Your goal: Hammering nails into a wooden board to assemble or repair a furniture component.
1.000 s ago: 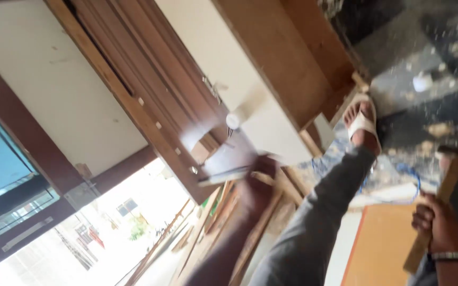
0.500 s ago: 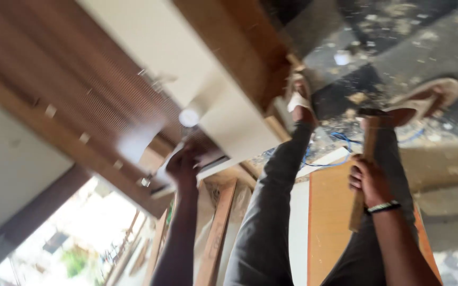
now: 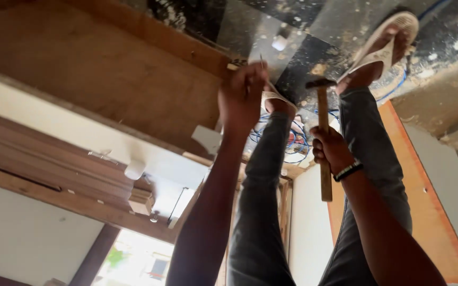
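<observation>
- Left hand up at the wooden board, pinching a thin nail.
- Right hand wrapped tight around hammer handle.

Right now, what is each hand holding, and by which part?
The right hand grips a hammer mid-handle. The left hand pinches a thin nail near its lower end.

Tip of the thin nail hidden in the left grip; hammer handle partly covered by the right grip.
</observation>
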